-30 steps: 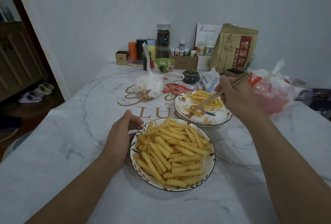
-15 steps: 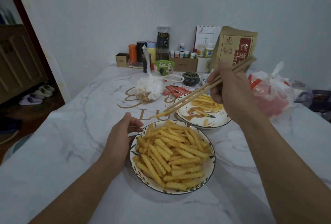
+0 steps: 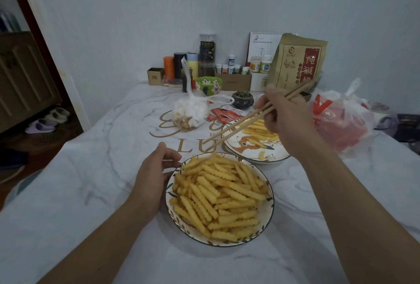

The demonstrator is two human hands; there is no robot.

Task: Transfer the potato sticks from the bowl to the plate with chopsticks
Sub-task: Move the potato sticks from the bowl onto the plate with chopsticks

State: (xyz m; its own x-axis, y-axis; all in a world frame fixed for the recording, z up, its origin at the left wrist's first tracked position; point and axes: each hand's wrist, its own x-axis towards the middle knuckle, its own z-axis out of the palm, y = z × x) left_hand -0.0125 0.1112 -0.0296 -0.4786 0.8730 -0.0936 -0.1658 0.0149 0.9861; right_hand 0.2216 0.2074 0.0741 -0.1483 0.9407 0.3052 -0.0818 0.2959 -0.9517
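A patterned bowl (image 3: pixel 270 209) heaped with crinkled yellow potato sticks (image 3: pixel 220 195) sits near me on the table. Behind it to the right stands a plate (image 3: pixel 242 147) with a bird design and a smaller pile of sticks (image 3: pixel 261 130). My left hand (image 3: pixel 151 177) curls against the bowl's left rim, thumb and fingers touching it. My right hand (image 3: pixel 287 120) hovers over the plate and grips a pair of wooden chopsticks (image 3: pixel 241 125). Their tips point left and down, just above the bowl's far rim, with nothing between them.
A knotted plastic bag of snacks (image 3: pixel 191 113) and red sachets (image 3: pixel 227 114) lie behind the plate. A red-and-white plastic bag (image 3: pixel 341 120) sits at right. Jars, bottles, a green cup (image 3: pixel 209 84) and a brown paper pack (image 3: pixel 295 63) line the wall. The table's left edge drops to the floor.
My right hand lifted the chopsticks from the plate's pile and swung their empty tips left toward the bowl's far rim. My left hand stayed at the bowl.
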